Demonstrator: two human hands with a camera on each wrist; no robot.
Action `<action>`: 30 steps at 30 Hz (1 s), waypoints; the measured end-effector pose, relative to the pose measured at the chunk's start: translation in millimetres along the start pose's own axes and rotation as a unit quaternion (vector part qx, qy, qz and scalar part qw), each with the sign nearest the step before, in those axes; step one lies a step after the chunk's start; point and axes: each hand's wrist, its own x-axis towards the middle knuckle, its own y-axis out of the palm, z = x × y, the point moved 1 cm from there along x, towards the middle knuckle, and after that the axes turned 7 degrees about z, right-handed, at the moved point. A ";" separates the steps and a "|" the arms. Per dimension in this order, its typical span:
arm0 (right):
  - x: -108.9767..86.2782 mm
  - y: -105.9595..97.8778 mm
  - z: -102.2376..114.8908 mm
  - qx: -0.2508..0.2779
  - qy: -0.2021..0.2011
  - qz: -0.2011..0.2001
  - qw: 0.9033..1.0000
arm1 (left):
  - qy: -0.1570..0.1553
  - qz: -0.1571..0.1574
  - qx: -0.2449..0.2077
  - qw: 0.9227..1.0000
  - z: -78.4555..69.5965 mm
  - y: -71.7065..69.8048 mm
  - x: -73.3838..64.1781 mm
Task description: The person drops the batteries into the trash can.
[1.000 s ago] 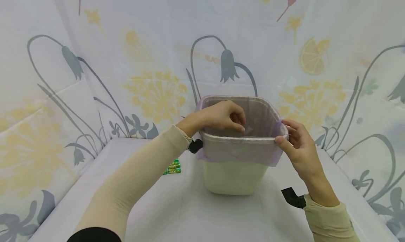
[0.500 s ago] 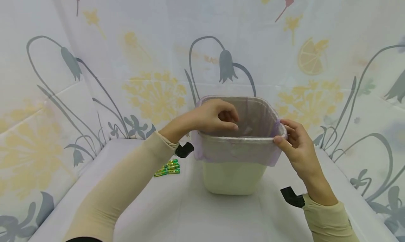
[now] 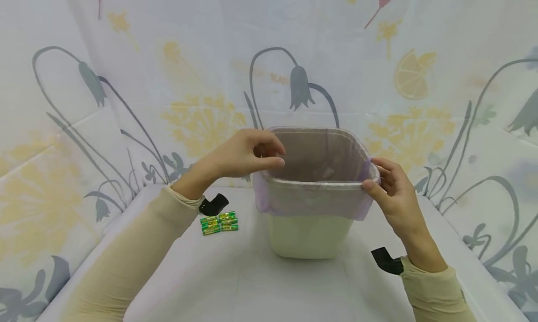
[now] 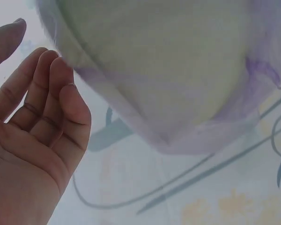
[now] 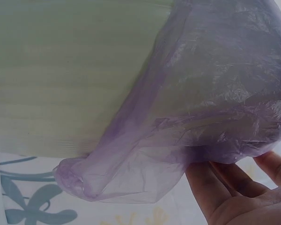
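Note:
A pale green trash bin (image 3: 311, 238) stands on the table, lined with a thin purple trash bag (image 3: 317, 201) folded down over its rim. At the rim's left corner hovers my left hand (image 3: 239, 153), fingers loosely bent, thumb apart, nothing held. The left wrist view shows that hand's fingertips (image 4: 49, 58) right beside the bag-covered edge. My right hand (image 3: 395, 196) grips the bag-covered rim at the right front corner, thumb in front and fingers behind. Gathered folds of the trash bag (image 5: 131, 164) hang beside the right fingers in the right wrist view.
Several green-and-gold batteries (image 3: 219, 223) lie in two short stacks on the white tabletop (image 3: 269, 289), left of the bin. A floral-printed cloth (image 3: 189, 79) hangs behind and along both sides. Black wrist mounts (image 3: 214, 204) sit on both sleeves.
My left hand has come out from over the bin's opening and moved left to its left rim, uncovering the batteries. The right hand has stayed at the right corner.

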 end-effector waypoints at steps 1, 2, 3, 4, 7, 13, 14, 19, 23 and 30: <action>0.0 0.3 -0.1 0.000 0.000 0.000 1.000 | -0.002 -0.005 -0.002 1.000 1.6 -2.1 -4.4; -0.1 0.5 -0.2 0.000 0.000 0.000 1.000 | -0.002 -0.008 -0.005 1.000 3.6 -3.8 -8.5; -0.3 0.6 -0.2 -0.001 0.001 0.000 1.000 | -0.004 -0.011 -0.007 1.000 5.6 -5.1 -12.5; -0.3 0.6 -0.1 -0.002 0.000 -0.001 1.000 | -0.007 -0.012 -0.008 1.000 8.1 -6.0 -16.1; -0.5 0.7 -0.3 -0.001 0.001 -0.002 1.000 | -0.021 -0.019 -0.005 1.000 17.8 -5.4 -28.2; -1.2 1.7 -1.5 -0.003 0.006 0.003 1.000 | -0.060 -0.021 -0.024 0.998 40.8 4.4 -58.1; -1.3 1.7 -1.5 -0.005 0.006 0.003 1.000 | -0.065 -0.019 -0.025 0.997 44.6 6.1 -62.5; -1.3 0.6 -1.2 -0.011 0.004 0.000 1.000 | -0.099 0.000 -0.016 0.995 62.3 16.0 -79.8; -1.4 0.2 -0.8 -0.008 0.002 -0.002 1.000 | -0.130 0.016 -0.001 0.991 78.1 26.8 -89.6; -1.8 1.0 -0.9 -0.005 0.002 0.002 1.000 | -0.156 0.054 0.000 0.986 112.8 53.6 -103.0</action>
